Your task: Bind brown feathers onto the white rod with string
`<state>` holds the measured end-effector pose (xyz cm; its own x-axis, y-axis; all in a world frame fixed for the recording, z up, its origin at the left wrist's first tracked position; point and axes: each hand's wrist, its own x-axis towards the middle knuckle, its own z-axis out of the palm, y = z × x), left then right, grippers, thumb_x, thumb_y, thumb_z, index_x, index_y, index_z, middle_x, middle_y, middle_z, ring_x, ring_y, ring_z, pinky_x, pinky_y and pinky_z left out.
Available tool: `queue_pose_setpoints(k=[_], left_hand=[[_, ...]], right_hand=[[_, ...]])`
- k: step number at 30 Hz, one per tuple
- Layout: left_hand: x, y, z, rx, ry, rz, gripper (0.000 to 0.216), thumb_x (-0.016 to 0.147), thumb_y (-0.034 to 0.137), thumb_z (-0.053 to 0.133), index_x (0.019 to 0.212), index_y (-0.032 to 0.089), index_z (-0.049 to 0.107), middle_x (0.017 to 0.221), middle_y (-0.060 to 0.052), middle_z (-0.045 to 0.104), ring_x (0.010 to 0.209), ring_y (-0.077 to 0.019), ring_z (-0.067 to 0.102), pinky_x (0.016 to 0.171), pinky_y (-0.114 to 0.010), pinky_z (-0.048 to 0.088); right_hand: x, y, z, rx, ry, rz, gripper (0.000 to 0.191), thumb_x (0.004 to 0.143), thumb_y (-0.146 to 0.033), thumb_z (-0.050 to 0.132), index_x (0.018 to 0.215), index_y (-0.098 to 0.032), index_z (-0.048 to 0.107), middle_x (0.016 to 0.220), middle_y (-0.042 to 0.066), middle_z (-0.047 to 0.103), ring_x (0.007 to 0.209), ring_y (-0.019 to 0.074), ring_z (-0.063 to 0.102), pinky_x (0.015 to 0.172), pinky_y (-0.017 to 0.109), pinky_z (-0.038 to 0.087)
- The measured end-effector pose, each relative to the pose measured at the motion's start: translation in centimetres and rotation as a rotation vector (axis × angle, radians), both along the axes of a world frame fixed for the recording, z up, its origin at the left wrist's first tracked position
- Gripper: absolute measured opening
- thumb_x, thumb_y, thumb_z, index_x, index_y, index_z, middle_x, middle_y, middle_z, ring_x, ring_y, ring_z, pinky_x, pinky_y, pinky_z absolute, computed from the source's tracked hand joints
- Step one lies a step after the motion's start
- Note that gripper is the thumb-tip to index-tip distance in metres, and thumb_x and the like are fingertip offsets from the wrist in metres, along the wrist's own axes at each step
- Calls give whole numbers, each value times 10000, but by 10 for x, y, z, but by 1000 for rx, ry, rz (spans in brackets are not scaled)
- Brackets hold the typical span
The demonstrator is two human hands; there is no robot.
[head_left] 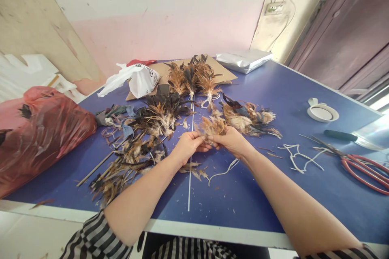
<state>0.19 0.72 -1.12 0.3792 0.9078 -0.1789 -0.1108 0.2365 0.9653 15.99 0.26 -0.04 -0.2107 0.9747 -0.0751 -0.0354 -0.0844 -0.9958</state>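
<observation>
Near the middle of the blue table, my left hand (193, 145) and my right hand (227, 142) meet around a small bunch of light brown feathers (214, 125). Both sets of fingers are closed on its lower end, and the feather tips fan out away from me. Below my right hand a white string (223, 173) curls on the table. Just beyond lies a bundle of pale and dark feathers (247, 117). To the left are dark feathers (162, 111) and a loose pile of brown feathers (133, 158) with thin sticks.
Tied feather bunches (194, 75) rest on cardboard (223, 71) at the back, beside a silver package (244, 60). A red plastic bag (57, 125) stands left. At right are red-handled scissors (363, 166), a knife (340, 135), a tape roll (322, 112) and tangled string (299, 156).
</observation>
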Motion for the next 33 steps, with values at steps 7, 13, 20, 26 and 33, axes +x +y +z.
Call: queue_pose_setpoints(k=[7,13,20,26,33], left_hand=[[2,-2,-1,85,120,-3,229,689,322,625,751,102,632,722,-92,669,622,-142,628,593,-244,509],[0,-2,5,-4,41,44,191,704,263,607,824,115,624,873,-108,667,688,-148,641,622,-242,512],[-1,0,2,-37,-22,60,233,682,248,640,868,112,606,815,-102,666,636,-134,630,575,-227,506],[-1,2,-4,-53,-80,71,217,692,283,632,820,109,616,794,-90,658,612,-108,613,551,-198,495],[0,-2,1,47,103,8,142,706,247,577,765,128,626,794,-80,663,593,-112,609,520,-194,485]], right_hand=[[1,3,-6,19,-60,-81,216,577,-292,691,673,-143,568,461,-33,526,417,87,457,418,224,409],[8,6,-5,-29,40,-108,250,565,-277,702,716,-137,559,499,-34,521,440,83,461,417,217,413],[7,6,-5,-49,67,-117,279,542,-279,722,721,-140,559,512,-36,528,449,81,466,417,209,404],[6,5,-7,-49,95,-75,231,582,-285,699,690,-131,565,486,-34,522,437,75,454,420,207,396],[4,4,-4,-59,102,-66,212,586,-260,694,677,-123,560,472,-35,508,426,68,437,415,199,385]])
